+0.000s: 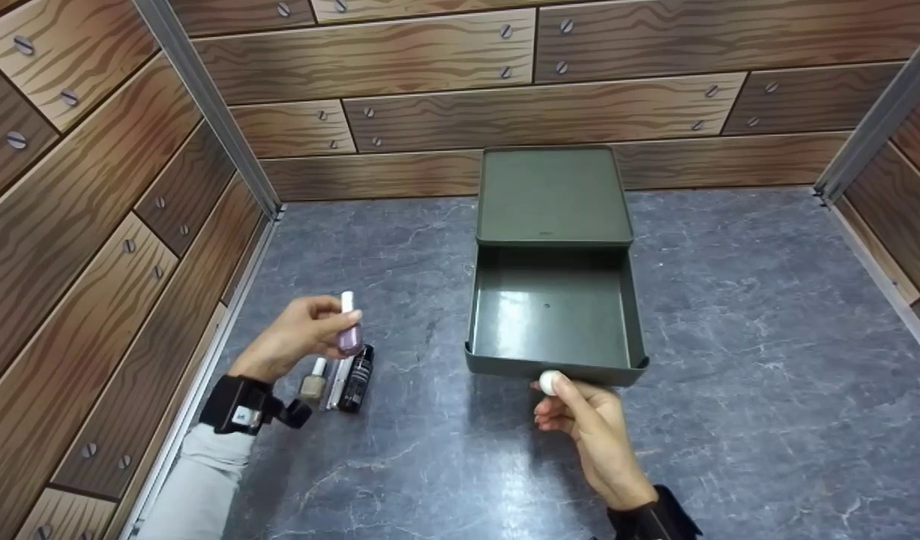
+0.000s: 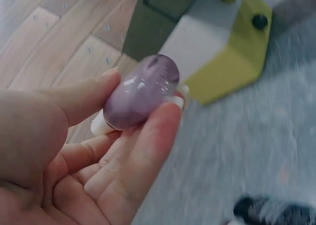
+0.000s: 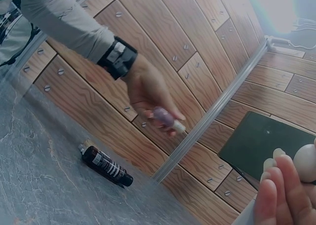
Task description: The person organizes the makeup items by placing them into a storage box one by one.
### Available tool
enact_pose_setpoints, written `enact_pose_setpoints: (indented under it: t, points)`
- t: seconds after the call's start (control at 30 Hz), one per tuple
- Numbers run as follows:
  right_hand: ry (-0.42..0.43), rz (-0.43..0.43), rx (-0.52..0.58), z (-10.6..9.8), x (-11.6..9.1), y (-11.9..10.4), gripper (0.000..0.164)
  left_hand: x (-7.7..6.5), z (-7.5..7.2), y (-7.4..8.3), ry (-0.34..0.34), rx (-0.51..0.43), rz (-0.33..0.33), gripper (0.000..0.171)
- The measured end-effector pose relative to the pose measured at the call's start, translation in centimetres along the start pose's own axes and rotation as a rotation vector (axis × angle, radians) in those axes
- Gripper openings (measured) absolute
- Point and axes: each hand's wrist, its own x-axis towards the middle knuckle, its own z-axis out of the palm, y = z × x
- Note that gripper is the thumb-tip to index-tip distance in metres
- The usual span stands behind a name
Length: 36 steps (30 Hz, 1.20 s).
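My left hand (image 1: 302,334) holds a small nail polish bottle (image 1: 349,339) with purple contents and a white cap, gripped between thumb and fingers above the floor. In the left wrist view the purple bottle (image 2: 143,91) is tilted, its base toward the camera. With thumb and fingers my right hand (image 1: 591,431) pinches the white round knob (image 1: 549,382) at the front of a dark green drawer (image 1: 557,367). The drawer stands pulled out of its dark green box (image 1: 553,195), and its inside is bare.
Below the left hand lie a beige nail polish bottle (image 1: 313,384), a slim pale stick-like item (image 1: 340,382) and a black bottle (image 1: 357,380) with white print. Wood-patterned walls (image 1: 430,120) bound the grey marbled surface (image 1: 729,337) at the back and sides.
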Motion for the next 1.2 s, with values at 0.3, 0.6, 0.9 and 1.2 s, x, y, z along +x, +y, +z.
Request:
enact_pose_setpoints:
  t: [0.3,0.6,0.9,1.2]
  points:
    - [-0.006,-0.007,0.013,0.0,-0.1,0.0,0.027,0.0,3.6,4.2,-0.043,-0.018,0.123,0.066]
    - [-0.007,-0.009,0.015,-0.1,-0.2,0.1,0.025,0.5,6.9,6.7,-0.126,-0.040,0.225,0.053]
    - [-0.014,-0.031,0.013,-0.3,-0.1,0.0,0.028,1.6,9.9,10.0,-0.214,-0.058,0.302,0.041]
    - [-0.023,-0.008,0.010,-0.1,-0.1,0.1,0.028,3.0,12.3,11.7,-0.244,-0.039,0.311,0.036]
